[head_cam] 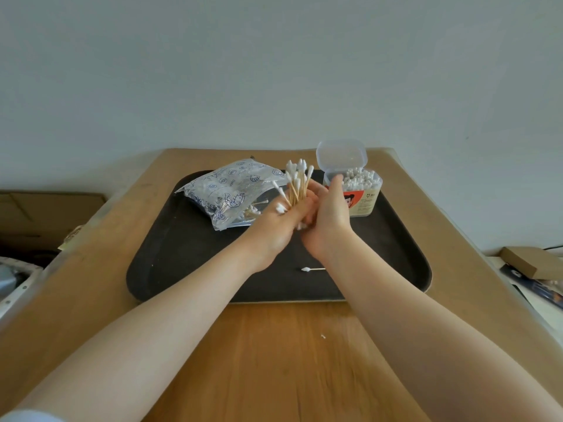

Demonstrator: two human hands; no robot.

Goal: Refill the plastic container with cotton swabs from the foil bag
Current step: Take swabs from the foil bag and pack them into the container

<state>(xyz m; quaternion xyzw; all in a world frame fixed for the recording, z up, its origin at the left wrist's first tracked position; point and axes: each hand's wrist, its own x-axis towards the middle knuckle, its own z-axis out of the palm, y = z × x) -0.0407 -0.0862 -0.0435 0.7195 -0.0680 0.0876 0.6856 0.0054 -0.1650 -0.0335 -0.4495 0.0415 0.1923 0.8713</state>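
- My left hand [281,222] grips a bunch of swabs [297,184] upright, fingers curled round the wooden stems; the white tips fan out above my fist, and a few stick out sideways at the left.
- My right hand [327,213] is pressed against the left and cups the bunch from the other side; its fingers seem to curl round the stems too, though the two hands overlap and I cannot tell exactly how they lie.
- The box [355,190] stands just right of my hands at the back of the tray [189,260]; its lid [341,155] is tipped open behind it; white tips already crowd the right part of its opening, so I judge it partly filled.
- The bag [231,193] lies just left of my hands, open towards me; a few swabs show inside it, so there is more to move.
- One stray swab [312,269] lies alone on the tray near my right wrist; it wants picking up.
- Left to do, as I judge it: square up this bunch, drop it into the box, fetch the rest, shut the lid.
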